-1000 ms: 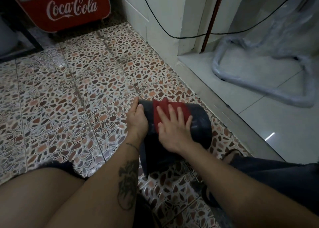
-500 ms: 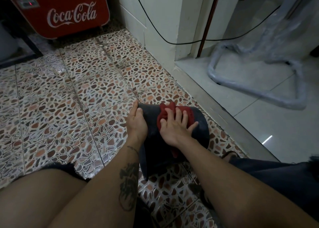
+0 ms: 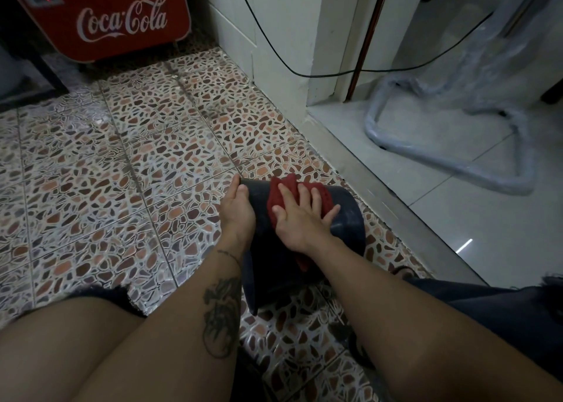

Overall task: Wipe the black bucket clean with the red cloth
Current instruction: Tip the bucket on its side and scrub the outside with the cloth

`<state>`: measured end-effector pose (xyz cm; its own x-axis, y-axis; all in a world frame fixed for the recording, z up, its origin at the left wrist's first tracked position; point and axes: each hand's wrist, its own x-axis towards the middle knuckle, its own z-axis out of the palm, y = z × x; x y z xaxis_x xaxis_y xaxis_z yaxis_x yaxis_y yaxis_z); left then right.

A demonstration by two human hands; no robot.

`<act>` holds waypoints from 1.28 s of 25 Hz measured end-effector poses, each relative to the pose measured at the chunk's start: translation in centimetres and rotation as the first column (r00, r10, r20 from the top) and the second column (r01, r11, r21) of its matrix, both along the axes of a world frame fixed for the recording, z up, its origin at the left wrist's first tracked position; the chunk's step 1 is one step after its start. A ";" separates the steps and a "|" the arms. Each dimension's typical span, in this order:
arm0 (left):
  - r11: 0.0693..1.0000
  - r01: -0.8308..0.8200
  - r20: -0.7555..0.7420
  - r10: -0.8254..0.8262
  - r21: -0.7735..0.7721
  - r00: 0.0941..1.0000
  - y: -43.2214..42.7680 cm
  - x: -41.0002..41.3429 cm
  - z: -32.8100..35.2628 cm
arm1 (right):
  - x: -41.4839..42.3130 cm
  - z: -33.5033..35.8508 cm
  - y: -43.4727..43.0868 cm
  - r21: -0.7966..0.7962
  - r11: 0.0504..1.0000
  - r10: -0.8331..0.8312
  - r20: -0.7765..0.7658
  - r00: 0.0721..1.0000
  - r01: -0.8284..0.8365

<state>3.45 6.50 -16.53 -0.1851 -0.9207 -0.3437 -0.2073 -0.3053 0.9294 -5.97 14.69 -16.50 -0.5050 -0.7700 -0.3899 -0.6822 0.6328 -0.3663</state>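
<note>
The black bucket (image 3: 350, 216) lies on its side on the patterned tile floor, just in front of my knees. My left hand (image 3: 236, 213) grips its left edge, thumb over the rim. My right hand (image 3: 300, 220) presses flat on the red cloth (image 3: 278, 193), fingers spread, holding it against the bucket's upper side. The cloth is bunched under my palm, and a strip of it hangs down near my wrist. Most of the bucket's near side is hidden by my forearms.
A red Coca-Cola cooler (image 3: 118, 21) stands at the back left. A white wall corner (image 3: 274, 51) with a black cable (image 3: 304, 72) is behind the bucket. A raised sill (image 3: 380, 188) runs to the right, and a plastic-wrapped chair frame (image 3: 451, 164) stands beyond it.
My right hand has slid the red cloth along the bucket's top, and the cloth is more bunched than a second ago. My left hand has kept its grip on the bucket's edge.
</note>
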 end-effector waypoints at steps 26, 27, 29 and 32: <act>0.957 0.028 0.351 0.078 -0.290 0.933 1.1 -2.0 -0.9 | -1.9 -1.2 0.0 -0.063 0.998 -0.030 0.007 1.000 0.031; 0.955 0.029 0.354 0.080 -0.294 0.932 1.2 -1.9 -0.9 | -0.2 -1.5 1.4 -0.146 0.988 0.044 -0.021 0.999 -0.047; 0.951 0.051 0.380 0.073 -0.306 0.922 1.0 -1.7 -1.0 | 0.6 -2.3 3.6 -0.233 0.961 0.133 -0.073 0.988 -0.147; 0.940 0.142 0.446 0.012 -0.309 0.895 0.7 -1.4 -0.5 | -2.8 -2.7 3.7 -0.178 0.983 0.032 -0.081 0.996 -0.046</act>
<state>2.06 7.16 -16.98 -0.1509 -0.9847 -0.0867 -0.6224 0.0265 0.7823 -8.75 18.39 -19.24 -0.4966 -0.8436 -0.2040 -0.7359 0.5339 -0.4164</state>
